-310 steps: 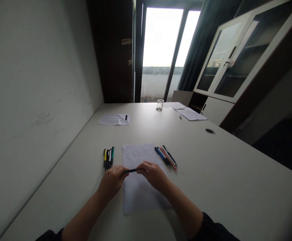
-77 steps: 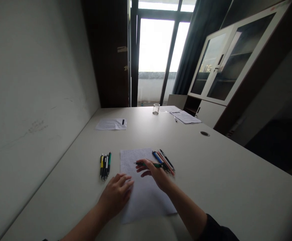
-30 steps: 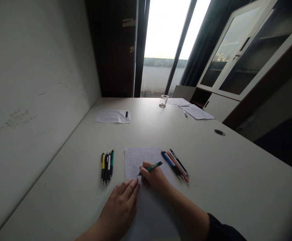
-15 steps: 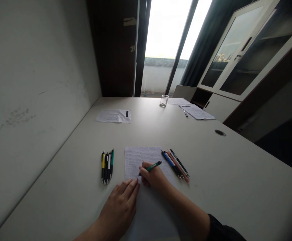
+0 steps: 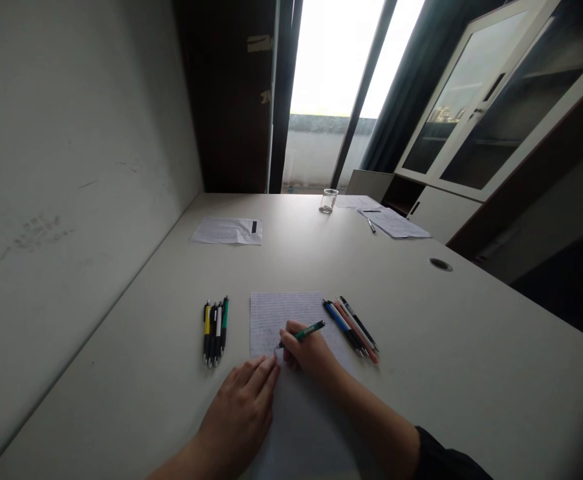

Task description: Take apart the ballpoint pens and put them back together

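Note:
In front of me lies a sheet of paper (image 5: 286,307), its upper part covered with lines of handwriting and its lower part blank. My right hand (image 5: 304,350) grips a green pen (image 5: 311,329), tip down at the paper and barrel slanting up to the right. My left hand (image 5: 244,403) lies flat on the sheet's left side, fingers stretched out and close together, fingertips just below the pen tip. Several pens (image 5: 214,333), yellow, black, white and green, lie left of the sheet. Another group of pens (image 5: 351,327), blue, red and black, lies at its right edge.
Farther off on the white table (image 5: 171,287) are a written sheet (image 5: 229,231), a clear glass (image 5: 328,201), a stack of papers (image 5: 396,223) and a pen (image 5: 370,225). A round cable hole (image 5: 440,265) is at right. A wall (image 5: 71,167) borders the left side.
My right hand and the green pen have shifted very slightly to the right along the paper. The left hand stays in place.

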Demonstrator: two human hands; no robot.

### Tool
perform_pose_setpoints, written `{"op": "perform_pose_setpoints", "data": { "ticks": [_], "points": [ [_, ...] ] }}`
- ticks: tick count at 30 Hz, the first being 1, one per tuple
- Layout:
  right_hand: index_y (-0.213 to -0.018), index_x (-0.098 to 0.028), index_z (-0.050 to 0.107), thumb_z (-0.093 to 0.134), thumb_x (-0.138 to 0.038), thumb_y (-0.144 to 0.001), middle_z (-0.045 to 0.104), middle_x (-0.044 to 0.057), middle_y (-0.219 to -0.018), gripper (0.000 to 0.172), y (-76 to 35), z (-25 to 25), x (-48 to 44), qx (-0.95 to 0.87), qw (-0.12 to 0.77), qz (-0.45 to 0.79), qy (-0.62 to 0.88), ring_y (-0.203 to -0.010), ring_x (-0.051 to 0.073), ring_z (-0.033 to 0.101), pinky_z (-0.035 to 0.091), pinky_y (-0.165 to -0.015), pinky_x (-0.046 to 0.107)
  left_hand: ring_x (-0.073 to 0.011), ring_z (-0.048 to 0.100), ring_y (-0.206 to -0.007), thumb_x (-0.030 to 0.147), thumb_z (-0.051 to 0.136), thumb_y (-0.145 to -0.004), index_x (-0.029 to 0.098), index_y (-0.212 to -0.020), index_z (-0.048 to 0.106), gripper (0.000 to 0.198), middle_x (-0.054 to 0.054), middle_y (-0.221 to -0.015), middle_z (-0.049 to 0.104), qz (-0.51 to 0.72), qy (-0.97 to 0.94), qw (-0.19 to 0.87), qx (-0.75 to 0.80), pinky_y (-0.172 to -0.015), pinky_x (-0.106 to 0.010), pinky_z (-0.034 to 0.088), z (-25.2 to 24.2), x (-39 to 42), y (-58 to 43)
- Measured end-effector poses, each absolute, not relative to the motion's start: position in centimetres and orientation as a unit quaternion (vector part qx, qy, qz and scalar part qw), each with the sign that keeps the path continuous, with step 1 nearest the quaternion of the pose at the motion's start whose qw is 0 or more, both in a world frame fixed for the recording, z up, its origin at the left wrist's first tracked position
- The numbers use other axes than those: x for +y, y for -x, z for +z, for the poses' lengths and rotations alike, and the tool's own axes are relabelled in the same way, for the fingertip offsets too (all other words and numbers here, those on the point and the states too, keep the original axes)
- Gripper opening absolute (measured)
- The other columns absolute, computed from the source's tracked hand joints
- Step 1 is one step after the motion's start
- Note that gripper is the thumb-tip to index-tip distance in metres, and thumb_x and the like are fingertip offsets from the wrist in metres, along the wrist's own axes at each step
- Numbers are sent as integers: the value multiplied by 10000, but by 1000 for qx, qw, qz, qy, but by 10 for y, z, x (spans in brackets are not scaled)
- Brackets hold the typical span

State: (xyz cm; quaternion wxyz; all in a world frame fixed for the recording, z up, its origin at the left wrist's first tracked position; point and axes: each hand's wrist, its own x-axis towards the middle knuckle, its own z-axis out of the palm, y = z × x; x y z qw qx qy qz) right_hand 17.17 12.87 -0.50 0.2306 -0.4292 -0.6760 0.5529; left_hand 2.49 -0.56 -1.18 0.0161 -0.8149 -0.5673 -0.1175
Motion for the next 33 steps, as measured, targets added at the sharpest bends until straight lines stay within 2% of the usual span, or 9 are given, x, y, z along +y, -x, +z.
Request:
{"op": "perform_pose_setpoints", "data": {
  "ticks": [14,19,22,26,28,29,31,33],
  "points": [
    [-658,-212,447,480,-361,-865,545,-38,-503,258,-174,-3,129,-672,224,568,418,-420,104,490,373,-413,197,-240,426,-1287,120,449,-898,197,-1440,403,549,-52,-1450,482,-106,818,11,-566,-1061,-398,375,-7,-5,-27],
    [-658,-206,476,431,-456,-917,483,-31,-502,363,-187,0,137,-664,322,511,441,-454,114,441,343,-450,225,-231,414,-1298,133,465,-893,223,-1440,398,558,-30,-1465,466,-107,817,10,-566,-1074,-387,360,-7,-6,-25],
    [-617,-208,434,433,-527,-922,415,-32,-536,441,-199,7,142,-655,377,476,450,-493,119,399,329,-471,237,-227,400,-1309,126,474,-878,224,-1448,381,586,-24,-1478,450,-104,819,8,-565,-1080,-382,349,-6,-7,-25],
    [-628,-207,416,499,-560,-896,400,-42,-564,452,-218,15,150,-636,411,457,467,-505,112,376,343,-490,239,-235,400,-1307,97,482,-846,206,-1451,373,625,-41,-1482,442,-95,821,9,-562,-1077,-387,345,-6,-7,-25],
    [-736,-197,498,558,-552,-867,440,-43,-587,383,-228,17,154,-628,428,436,481,-522,116,407,364,-502,236,-236,399,-1306,90,482,-836,208,-1454,370,638,-37,-1485,440,-95,821,11,-562,-1073,-383,347,-7,-7,-25],
    [-869,-193,543,586,-551,-847,463,-46,-602,361,-233,18,157,-617,442,430,489,-527,122,427,373,-497,234,-233,398,-1306,89,481,-835,213,-1455,369,642,-32,-1487,438,-97,821,11,-563,-1071,-378,347,-8,-7,-25],
    [-1198,-191,499,642,-534,-805,519,-43,-664,541,-244,19,163,-598,464,425,497,-544,128,470,403,-502,233,-227,394,-1309,90,477,-839,222,-1458,364,643,-21,-1491,434,-101,819,12,-565,-1072,-370,346,-9,-7,-25],
    [-1403,-207,346,665,-513,-783,553,-44,-689,761,-255,21,168,-591,471,411,511,-535,128,490,416,-496,232,-223,390,-1314,100,472,-854,225,-1460,361,629,-19,-1491,433,-103,819,13,-565,-1076,-368,342,-10,-7,-24]
  ]
}}
